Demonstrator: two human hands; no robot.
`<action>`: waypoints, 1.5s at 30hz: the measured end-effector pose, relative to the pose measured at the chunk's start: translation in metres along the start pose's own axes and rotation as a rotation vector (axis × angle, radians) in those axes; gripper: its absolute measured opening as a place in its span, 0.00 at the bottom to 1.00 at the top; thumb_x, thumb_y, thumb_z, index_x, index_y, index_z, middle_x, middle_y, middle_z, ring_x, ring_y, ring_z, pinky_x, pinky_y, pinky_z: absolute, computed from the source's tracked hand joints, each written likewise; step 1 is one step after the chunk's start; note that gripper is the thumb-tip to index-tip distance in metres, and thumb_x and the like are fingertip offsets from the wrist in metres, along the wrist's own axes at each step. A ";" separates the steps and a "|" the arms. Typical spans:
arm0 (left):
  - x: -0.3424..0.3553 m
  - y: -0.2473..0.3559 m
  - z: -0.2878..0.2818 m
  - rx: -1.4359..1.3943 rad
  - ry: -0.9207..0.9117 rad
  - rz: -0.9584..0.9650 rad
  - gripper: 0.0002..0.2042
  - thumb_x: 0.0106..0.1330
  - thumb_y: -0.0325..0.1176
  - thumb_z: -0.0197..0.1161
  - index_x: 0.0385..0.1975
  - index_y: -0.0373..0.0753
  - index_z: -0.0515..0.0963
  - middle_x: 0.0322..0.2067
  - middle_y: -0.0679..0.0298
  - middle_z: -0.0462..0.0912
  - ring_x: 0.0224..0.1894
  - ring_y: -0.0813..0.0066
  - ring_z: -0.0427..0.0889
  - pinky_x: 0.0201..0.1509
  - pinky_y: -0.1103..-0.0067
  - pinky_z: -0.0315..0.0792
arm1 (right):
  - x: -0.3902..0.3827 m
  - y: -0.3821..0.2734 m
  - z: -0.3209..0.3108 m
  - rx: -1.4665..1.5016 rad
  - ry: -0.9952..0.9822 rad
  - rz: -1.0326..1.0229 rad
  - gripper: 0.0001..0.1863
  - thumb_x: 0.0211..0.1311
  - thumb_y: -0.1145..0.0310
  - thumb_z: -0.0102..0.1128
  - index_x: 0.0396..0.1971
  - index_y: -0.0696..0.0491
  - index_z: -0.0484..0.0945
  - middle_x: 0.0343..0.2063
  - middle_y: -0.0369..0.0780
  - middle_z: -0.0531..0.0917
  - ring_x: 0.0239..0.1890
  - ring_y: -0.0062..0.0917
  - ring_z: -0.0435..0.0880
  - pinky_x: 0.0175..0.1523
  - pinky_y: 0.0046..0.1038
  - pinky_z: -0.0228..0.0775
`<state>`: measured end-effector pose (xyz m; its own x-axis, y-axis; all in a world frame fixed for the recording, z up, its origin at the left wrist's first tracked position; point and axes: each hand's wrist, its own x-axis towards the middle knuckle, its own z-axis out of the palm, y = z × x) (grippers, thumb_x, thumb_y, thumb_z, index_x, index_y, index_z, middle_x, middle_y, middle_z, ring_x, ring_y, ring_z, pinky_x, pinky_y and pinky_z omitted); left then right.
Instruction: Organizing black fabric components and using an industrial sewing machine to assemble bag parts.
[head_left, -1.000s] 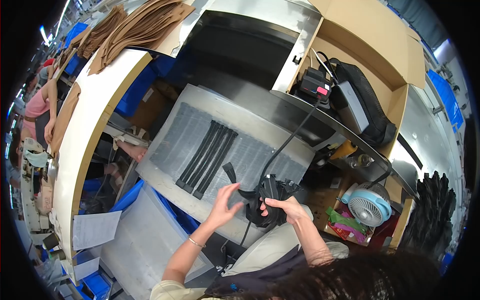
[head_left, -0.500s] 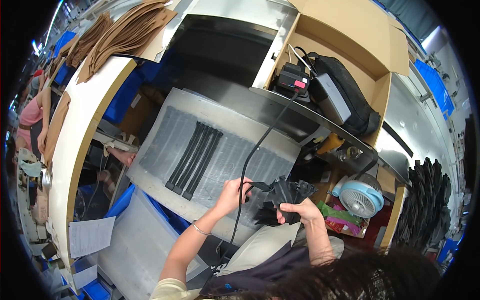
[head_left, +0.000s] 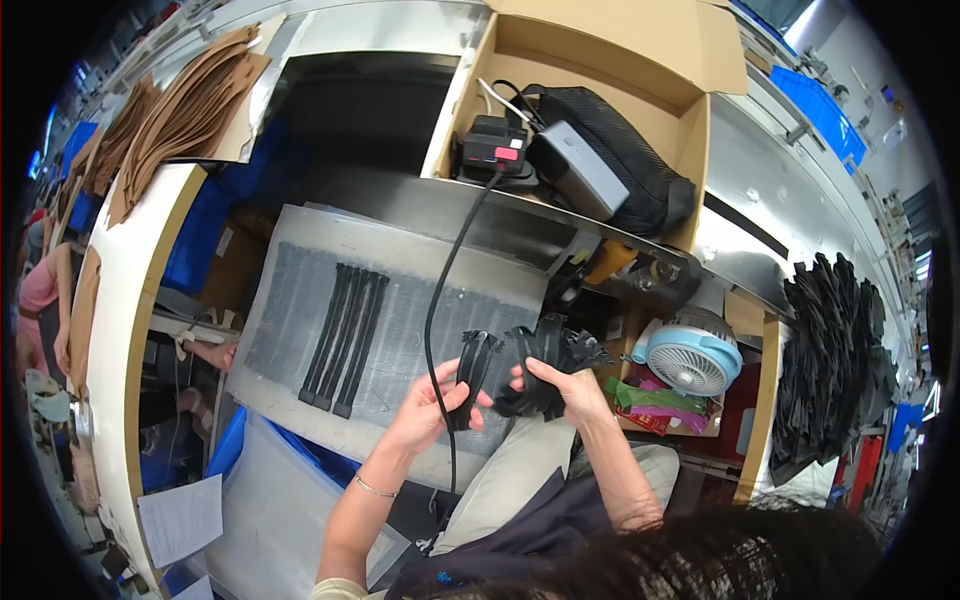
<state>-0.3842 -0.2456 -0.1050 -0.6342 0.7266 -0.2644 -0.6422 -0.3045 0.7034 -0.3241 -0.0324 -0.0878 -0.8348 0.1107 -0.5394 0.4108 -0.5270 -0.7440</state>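
Note:
My left hand [head_left: 425, 412] is closed on a black zipper [head_left: 474, 368], bent over into a loop that stands up from the fingers. Just to its right, my right hand [head_left: 572, 390] grips a bundle of folded black zippers [head_left: 540, 370], thumb on top, loose ends fanning out to the right. Both hands are over the near right part of a grey board [head_left: 420, 250]. Several more black zippers [head_left: 345, 335] lie side by side on that board, left of the hands. A black cable [head_left: 438, 290] hangs down across the board and passes in front of my left hand.
A cardboard box [head_left: 590, 55] at the back holds a black bag [head_left: 620, 150] and a grey power bank [head_left: 580, 170]. On the right are a small blue-and-white fan [head_left: 692, 358] and a hanging pile of black strips [head_left: 835, 360]. Brown strips [head_left: 190, 110] lie far left, near another person's hand [head_left: 215, 353].
My left hand has drawn a zipper away from the bundle and now holds it upright as a loop. My right hand has shifted left with the bundle. The view has turned slightly right.

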 end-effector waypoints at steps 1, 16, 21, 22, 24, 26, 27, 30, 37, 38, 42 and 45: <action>-0.001 -0.004 0.000 -0.019 -0.036 -0.029 0.26 0.65 0.34 0.56 0.62 0.38 0.57 0.35 0.53 0.80 0.26 0.70 0.81 0.34 0.75 0.78 | 0.003 0.004 0.004 0.004 0.016 -0.046 0.13 0.56 0.71 0.60 0.40 0.61 0.75 0.31 0.43 0.82 0.31 0.28 0.83 0.37 0.27 0.77; 0.015 -0.039 0.038 0.313 0.205 0.138 0.43 0.63 0.17 0.51 0.65 0.52 0.26 0.34 0.53 0.78 0.27 0.69 0.82 0.31 0.75 0.79 | -0.007 0.019 0.028 -0.070 -0.143 -0.051 0.14 0.60 0.65 0.56 0.37 0.61 0.78 0.20 0.33 0.77 0.13 0.12 0.65 0.18 0.15 0.54; 0.011 -0.048 0.017 0.303 0.167 0.178 0.36 0.64 0.24 0.55 0.66 0.46 0.38 0.31 0.62 0.78 0.29 0.73 0.82 0.31 0.77 0.77 | 0.002 0.021 0.030 -0.100 -0.071 -0.076 0.10 0.57 0.72 0.59 0.38 0.59 0.76 0.27 0.37 0.80 0.26 0.19 0.77 0.25 0.20 0.67; 0.016 -0.057 0.001 0.363 0.105 0.236 0.31 0.65 0.27 0.55 0.65 0.43 0.48 0.31 0.62 0.79 0.29 0.74 0.81 0.33 0.78 0.76 | 0.008 0.022 0.028 -0.042 0.007 -0.127 0.10 0.57 0.73 0.59 0.38 0.59 0.75 0.28 0.38 0.80 0.28 0.20 0.79 0.27 0.22 0.71; 0.032 -0.047 -0.049 0.389 0.280 0.153 0.17 0.65 0.31 0.55 0.54 0.35 0.68 0.31 0.59 0.79 0.29 0.75 0.80 0.34 0.79 0.73 | 0.017 0.003 0.019 0.225 -0.060 -0.067 0.10 0.58 0.73 0.58 0.38 0.60 0.73 0.28 0.41 0.80 0.32 0.29 0.81 0.40 0.31 0.76; 0.053 -0.030 -0.112 0.997 0.717 0.411 0.12 0.64 0.33 0.56 0.42 0.32 0.74 0.29 0.57 0.79 0.29 0.66 0.79 0.34 0.75 0.72 | 0.015 -0.010 0.012 0.301 -0.066 -0.065 0.10 0.59 0.71 0.57 0.37 0.61 0.72 0.28 0.42 0.80 0.32 0.31 0.82 0.41 0.34 0.77; 0.060 -0.025 -0.151 1.273 0.890 0.570 0.11 0.63 0.33 0.57 0.39 0.32 0.74 0.27 0.56 0.79 0.28 0.61 0.79 0.34 0.71 0.72 | 0.014 -0.011 0.016 0.307 -0.091 -0.069 0.10 0.60 0.70 0.56 0.38 0.61 0.72 0.27 0.43 0.80 0.33 0.33 0.82 0.42 0.36 0.77; 0.087 -0.028 -0.207 1.525 1.211 0.596 0.10 0.59 0.34 0.60 0.32 0.32 0.75 0.28 0.54 0.79 0.31 0.54 0.77 0.38 0.66 0.72 | 0.017 -0.008 0.030 0.228 -0.128 -0.049 0.11 0.60 0.69 0.56 0.38 0.61 0.72 0.28 0.43 0.80 0.32 0.33 0.83 0.42 0.35 0.77; 0.089 -0.022 -0.222 1.404 1.011 0.268 0.10 0.56 0.33 0.64 0.29 0.35 0.72 0.25 0.56 0.78 0.29 0.57 0.76 0.36 0.67 0.70 | 0.030 0.003 0.033 0.188 -0.109 0.103 0.15 0.59 0.70 0.58 0.43 0.62 0.71 0.29 0.44 0.80 0.32 0.33 0.82 0.42 0.34 0.76; 0.092 -0.020 -0.211 1.496 0.844 0.621 0.10 0.57 0.33 0.63 0.30 0.35 0.71 0.22 0.57 0.78 0.25 0.62 0.77 0.32 0.69 0.70 | 0.034 0.004 0.031 0.246 -0.111 0.139 0.16 0.59 0.70 0.58 0.44 0.62 0.71 0.29 0.44 0.80 0.32 0.33 0.82 0.42 0.34 0.76; 0.064 -0.022 -0.177 0.791 0.454 0.173 0.03 0.63 0.26 0.56 0.30 0.35 0.70 0.28 0.66 0.77 0.29 0.85 0.71 0.33 0.84 0.66 | 0.048 0.014 0.033 0.135 -0.094 0.154 0.14 0.57 0.75 0.57 0.43 0.64 0.72 0.33 0.46 0.81 0.36 0.34 0.82 0.45 0.34 0.76; 0.048 -0.026 -0.136 0.509 0.340 0.138 0.03 0.63 0.25 0.55 0.32 0.33 0.70 0.32 0.65 0.78 0.34 0.76 0.79 0.39 0.80 0.73 | 0.059 0.019 0.032 0.076 -0.047 0.177 0.12 0.56 0.77 0.57 0.40 0.65 0.74 0.33 0.47 0.82 0.35 0.34 0.83 0.44 0.33 0.77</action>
<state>-0.4568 -0.2867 -0.2254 -0.8519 0.4394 -0.2850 -0.3123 0.0107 0.9499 -0.3772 -0.0631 -0.1206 -0.7688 -0.0279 -0.6388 0.5254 -0.5971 -0.6062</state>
